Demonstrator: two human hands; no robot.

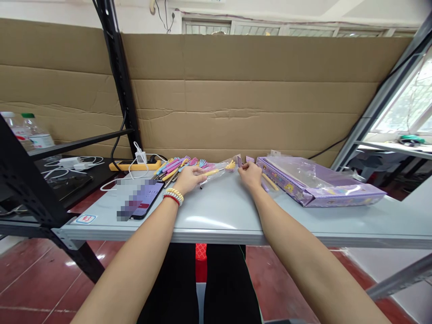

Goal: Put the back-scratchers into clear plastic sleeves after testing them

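My left hand (pixel 190 180), with a beaded bracelet and a red band at its wrist, grips the near end of a yellow back scratcher (pixel 212 173). It has a metal shaft and a small hand-shaped head, and lies inside a clear plastic bag (pixel 221 166). My right hand (pixel 250 174) is closed in a pinch at the bag's far end, by a small purple piece (pixel 239 160); its fingertips are partly hidden. Behind my left hand is a pile of back scratchers (pixel 175 166) in purple, yellow, pink and blue.
Right of my right hand stands an open purple box (pixel 303 184) with clear plastic on it; yellow and purple sticks (pixel 270 182) lie beside it. At left are a phone (pixel 148 200) and an orange power strip (pixel 131 166) with white cables. Cardboard (pixel 236 90) rises behind the table (pixel 216 211).
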